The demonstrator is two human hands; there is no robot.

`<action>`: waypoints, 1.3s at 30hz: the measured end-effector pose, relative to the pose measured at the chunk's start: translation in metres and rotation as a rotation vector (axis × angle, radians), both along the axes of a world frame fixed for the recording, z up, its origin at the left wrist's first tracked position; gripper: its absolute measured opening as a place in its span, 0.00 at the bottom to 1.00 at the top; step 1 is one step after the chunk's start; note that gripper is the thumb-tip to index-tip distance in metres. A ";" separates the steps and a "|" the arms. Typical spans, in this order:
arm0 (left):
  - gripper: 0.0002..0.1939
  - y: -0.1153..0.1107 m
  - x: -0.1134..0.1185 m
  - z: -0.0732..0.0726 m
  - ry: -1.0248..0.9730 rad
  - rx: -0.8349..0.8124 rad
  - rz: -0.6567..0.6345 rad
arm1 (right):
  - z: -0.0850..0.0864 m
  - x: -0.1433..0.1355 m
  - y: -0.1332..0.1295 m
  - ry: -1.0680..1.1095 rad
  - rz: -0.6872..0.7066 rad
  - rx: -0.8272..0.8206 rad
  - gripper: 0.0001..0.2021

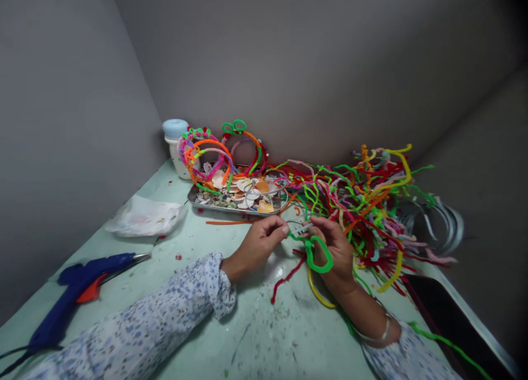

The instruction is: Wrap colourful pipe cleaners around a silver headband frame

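My left hand [264, 241] is closed in a pinch on the end of a green pipe cleaner [324, 264], left of my right hand. The green piece bends into a loop that hangs in front of my right palm. My right hand [335, 253] is closed round the other part of the green piece, its fingertips near a thin grey band. What lies between the two hands is small and partly hidden. A dark red pipe cleaner [284, 282] and a yellow one [317, 292] lie on the table just below the hands.
A metal tray [218, 207] of shells stands at the back with decorated headbands [206, 143]. Behind it is a blue-lidded bottle [176, 130]. Left lie a plastic bag [144, 218] and blue glue gun [78, 286]. Right are piled pipe cleaners [363, 193], metal bands [449, 226] and a dark phone-like object [454, 325].
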State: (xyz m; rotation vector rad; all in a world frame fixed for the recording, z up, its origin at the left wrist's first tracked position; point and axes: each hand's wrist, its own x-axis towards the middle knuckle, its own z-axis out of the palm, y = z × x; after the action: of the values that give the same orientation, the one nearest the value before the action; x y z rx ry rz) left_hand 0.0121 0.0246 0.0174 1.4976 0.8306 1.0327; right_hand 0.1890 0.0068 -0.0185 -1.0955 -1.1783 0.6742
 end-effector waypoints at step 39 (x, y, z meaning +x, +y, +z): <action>0.13 0.002 0.001 0.005 -0.069 -0.143 -0.189 | 0.013 -0.005 -0.002 0.072 0.065 -0.120 0.14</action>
State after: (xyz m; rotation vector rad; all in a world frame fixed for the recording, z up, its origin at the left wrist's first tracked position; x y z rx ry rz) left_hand 0.0129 0.0269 0.0222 1.3829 0.6855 0.8626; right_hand 0.1836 0.0045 -0.0055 -1.1268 -1.1274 0.8373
